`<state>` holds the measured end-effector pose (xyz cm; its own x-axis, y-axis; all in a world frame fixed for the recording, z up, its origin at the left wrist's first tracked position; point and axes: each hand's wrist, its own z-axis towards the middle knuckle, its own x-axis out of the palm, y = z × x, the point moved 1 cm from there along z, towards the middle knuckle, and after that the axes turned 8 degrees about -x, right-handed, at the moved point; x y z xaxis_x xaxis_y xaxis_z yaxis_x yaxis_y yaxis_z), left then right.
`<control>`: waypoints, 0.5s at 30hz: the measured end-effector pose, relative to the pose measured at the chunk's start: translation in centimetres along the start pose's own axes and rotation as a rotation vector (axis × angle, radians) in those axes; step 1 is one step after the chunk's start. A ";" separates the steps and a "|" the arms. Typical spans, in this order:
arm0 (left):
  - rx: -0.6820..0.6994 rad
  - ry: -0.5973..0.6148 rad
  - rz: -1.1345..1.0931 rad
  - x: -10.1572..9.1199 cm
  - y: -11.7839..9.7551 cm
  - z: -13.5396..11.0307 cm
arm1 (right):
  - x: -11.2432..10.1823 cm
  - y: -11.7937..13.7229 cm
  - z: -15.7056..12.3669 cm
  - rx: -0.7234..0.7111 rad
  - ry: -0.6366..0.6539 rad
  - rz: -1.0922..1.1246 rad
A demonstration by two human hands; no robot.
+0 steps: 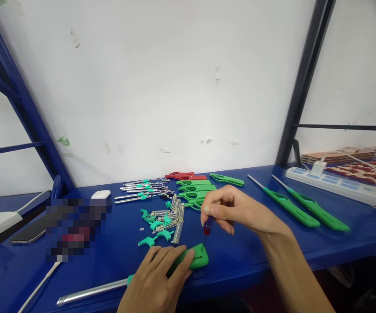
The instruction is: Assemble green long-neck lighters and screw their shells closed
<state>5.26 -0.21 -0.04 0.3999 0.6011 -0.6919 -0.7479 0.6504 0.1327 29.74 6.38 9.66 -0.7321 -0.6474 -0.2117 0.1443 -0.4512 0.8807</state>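
Note:
Under my left hand (pixel 160 276) lies a green utility lighter (pixel 200 259), held down on the blue table with its silver barrel (pixel 92 292) pointing left. My right hand (pixel 225 208) pinches a small screwdriver (pixel 209 226) with a purple and red handle. Its thin shaft stands nearly upright, and the tip meets the butt end of the green lighter; whether it sits in a screw is too small to tell. Just beyond my left hand are loose teal triggers (pixel 155 239) and clear fuel tanks (pixel 178 230). My left fingers cover much of the lighter's body.
Silver barrels with wires (pixel 139 191) lie at the back, beside green handle shells (pixel 196 188) and red shells (pixel 184 175). Two green lighters (pixel 292 208) rest on the right, near a white power strip (pixel 338 184). A phone (pixel 28 234) and white case (pixel 101 194) are left.

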 end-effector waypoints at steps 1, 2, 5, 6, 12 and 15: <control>0.001 0.001 0.003 0.0 0.0 0.0 | 0.1 0.1 0.0 0.004 -0.006 -0.001; 0.002 0.003 0.005 0.0 -0.1 0.1 | 0.3 0.2 0.1 0.009 -0.015 -0.005; -0.004 0.015 0.007 -0.1 -0.2 0.1 | 0.9 0.6 0.1 0.030 -0.048 -0.023; -0.005 0.014 0.007 -0.2 -0.2 0.2 | 1.1 0.7 0.1 0.039 -0.064 -0.030; 0.006 0.000 0.006 -0.1 0.0 0.1 | 2.2 0.7 0.4 0.113 -0.189 -0.105; 0.016 -0.026 0.007 -0.1 0.0 0.2 | 2.2 0.9 0.5 0.100 -0.218 -0.122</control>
<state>5.34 -0.14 0.15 0.4084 0.6176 -0.6721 -0.7426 0.6530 0.1488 27.93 4.81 10.22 -0.8675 -0.4401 -0.2320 -0.0120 -0.4476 0.8941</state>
